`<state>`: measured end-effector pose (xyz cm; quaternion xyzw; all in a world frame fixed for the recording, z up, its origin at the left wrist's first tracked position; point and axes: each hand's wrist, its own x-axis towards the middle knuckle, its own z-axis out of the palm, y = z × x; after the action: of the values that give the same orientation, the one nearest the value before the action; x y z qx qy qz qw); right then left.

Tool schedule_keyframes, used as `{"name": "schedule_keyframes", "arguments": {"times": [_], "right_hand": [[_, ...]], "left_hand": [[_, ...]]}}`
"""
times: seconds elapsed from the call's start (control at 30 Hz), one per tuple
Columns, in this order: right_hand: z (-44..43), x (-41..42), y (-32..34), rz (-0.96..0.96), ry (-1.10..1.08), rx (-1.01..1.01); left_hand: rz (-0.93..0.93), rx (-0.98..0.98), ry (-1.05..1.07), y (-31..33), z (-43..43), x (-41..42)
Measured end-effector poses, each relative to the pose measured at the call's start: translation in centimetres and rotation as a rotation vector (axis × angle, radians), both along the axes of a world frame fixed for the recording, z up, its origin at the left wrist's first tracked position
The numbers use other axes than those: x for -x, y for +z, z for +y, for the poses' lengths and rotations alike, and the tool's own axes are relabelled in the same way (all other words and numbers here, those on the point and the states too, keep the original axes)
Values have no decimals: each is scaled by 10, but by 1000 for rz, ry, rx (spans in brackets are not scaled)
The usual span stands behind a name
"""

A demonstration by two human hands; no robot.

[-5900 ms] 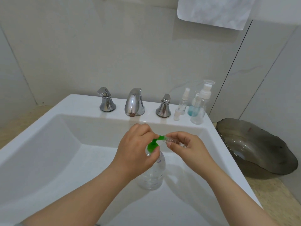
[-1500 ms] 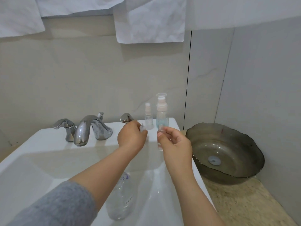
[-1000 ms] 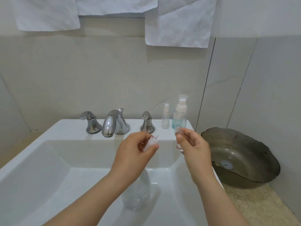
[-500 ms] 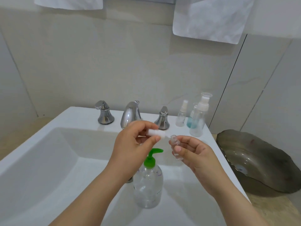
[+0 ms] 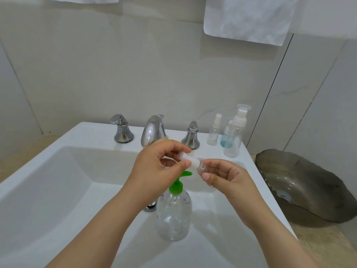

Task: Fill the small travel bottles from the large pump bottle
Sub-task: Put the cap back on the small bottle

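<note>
- Fingers [image 5: 173, 147] of the left hand [image 5: 156, 171] are curled and pinch a white spray cap [image 5: 190, 159] between thumb and index finger. The cap is light, stiff plastic, and its end meets the neck of the small bottle (whether it already sits on the thread, I cannot tell).
- Just below both hands, the large pump bottle [image 5: 173, 215] stands upright in the basin of the sink [image 5: 58, 180], and no hand touches it. Its content is clear and the level is hard to read. I judge that it tips easily, so it is better to steady the body while pressing the green pump head [image 5: 178, 185].
- Next, the small travel bottle [image 5: 201, 168], clear and tilted, is in the air above the pump. It is probably thin, smooth and slippery when wet, so a grip around the body, close to the neck, seems safest.
- Then the right hand [image 5: 231, 178] holds this bottle, its fingers [image 5: 207, 176] curled and the tips closed around it.
- Farthest right, other travel bottles [image 5: 234, 136] stand together on the back right corner of the sink, well apart from the hands.
</note>
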<state>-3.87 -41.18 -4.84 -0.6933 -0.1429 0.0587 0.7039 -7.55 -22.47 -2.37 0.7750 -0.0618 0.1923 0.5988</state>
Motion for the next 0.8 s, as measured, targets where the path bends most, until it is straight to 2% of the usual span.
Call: {"name": "schedule_keyframes", "arguments": {"times": [0.07,0.2,0.47,0.7,0.8], "right_hand": [[1,1,1,-7,8,3],[2,3,3,-4,24,17],[4,5,6,4,40,69],[4,7,8,50,76,36],[6,7,7,103,116,-46]], "left_hand": [[-41,-54,-6,-1,-1,-1],[-81,-39,-16,-1,-2,-2],[6,84,-82,-1,-4,-3],[-7,137,-62,-2,-3,-6],[7,151,-71,-3,-2,-7]]}}
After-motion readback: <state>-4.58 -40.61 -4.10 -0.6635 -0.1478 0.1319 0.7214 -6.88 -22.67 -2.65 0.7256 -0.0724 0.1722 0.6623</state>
